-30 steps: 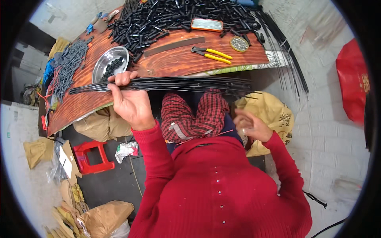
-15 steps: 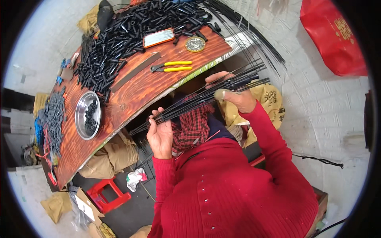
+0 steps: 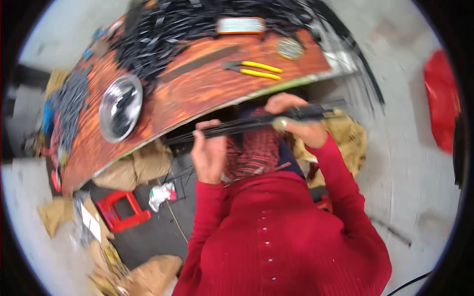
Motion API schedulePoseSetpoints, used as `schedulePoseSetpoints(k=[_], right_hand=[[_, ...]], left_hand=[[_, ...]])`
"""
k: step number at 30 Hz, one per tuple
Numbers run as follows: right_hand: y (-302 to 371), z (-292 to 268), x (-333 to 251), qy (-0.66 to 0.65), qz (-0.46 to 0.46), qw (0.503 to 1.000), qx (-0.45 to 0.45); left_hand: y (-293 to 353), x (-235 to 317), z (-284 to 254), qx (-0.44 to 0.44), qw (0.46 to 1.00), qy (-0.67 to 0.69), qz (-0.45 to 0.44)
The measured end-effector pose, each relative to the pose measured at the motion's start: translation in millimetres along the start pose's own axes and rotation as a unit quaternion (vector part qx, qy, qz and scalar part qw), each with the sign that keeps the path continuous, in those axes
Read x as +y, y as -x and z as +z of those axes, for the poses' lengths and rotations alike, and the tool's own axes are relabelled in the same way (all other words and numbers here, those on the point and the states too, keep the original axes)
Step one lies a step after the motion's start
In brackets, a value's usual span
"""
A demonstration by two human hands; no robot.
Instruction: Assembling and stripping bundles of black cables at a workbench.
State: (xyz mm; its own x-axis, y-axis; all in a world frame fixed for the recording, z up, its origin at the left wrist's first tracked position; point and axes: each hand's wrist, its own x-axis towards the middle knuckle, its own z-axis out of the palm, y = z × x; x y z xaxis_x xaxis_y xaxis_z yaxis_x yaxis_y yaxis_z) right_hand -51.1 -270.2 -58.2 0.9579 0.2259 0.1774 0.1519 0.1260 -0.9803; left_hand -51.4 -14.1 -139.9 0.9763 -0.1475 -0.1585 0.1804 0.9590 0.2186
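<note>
A bundle of long, thin black rods (image 3: 244, 125) lies nearly level across my lap, just off the table's front edge. My right hand (image 3: 299, 120) is closed round the bundle towards its right end, thumb on the near side. Nearer the left end, my left hand (image 3: 210, 152) holds the rods between thumb and fingers, its palm partly showing. Motion blurs both hands and rods, so single rods are hard to make out. Behind them is a red-and-black checked cloth (image 3: 253, 155) on my lap.
On the wooden table (image 3: 163, 111) are a heap of black tubes (image 3: 163, 34), yellow-handled pliers (image 3: 259, 70), a metal bowl (image 3: 109, 108), a round tin (image 3: 290, 49) and grey pieces (image 3: 74, 101). A red stool (image 3: 118, 224) stands on the floor. A red bag (image 3: 439, 101) is at the right.
The view has swung, shifting the table rightward and upward. The rods have turned from slanting to nearly level, and their right ends look closer together. Both hands still hold them.
</note>
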Motion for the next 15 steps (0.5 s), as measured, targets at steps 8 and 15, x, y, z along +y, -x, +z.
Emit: schedulePoseSetpoints(k=[8, 15], right_hand=[[-7, 63, 26, 0.14, -0.04, 0.973, -0.18], [6, 75, 64, 0.098, 0.149, 0.955, -0.235]], left_hand=[[32, 11, -31, 0.08, 0.994, 0.067, -0.035], [58, 120, -167, 0.261, 0.918, 0.273, -0.123]])
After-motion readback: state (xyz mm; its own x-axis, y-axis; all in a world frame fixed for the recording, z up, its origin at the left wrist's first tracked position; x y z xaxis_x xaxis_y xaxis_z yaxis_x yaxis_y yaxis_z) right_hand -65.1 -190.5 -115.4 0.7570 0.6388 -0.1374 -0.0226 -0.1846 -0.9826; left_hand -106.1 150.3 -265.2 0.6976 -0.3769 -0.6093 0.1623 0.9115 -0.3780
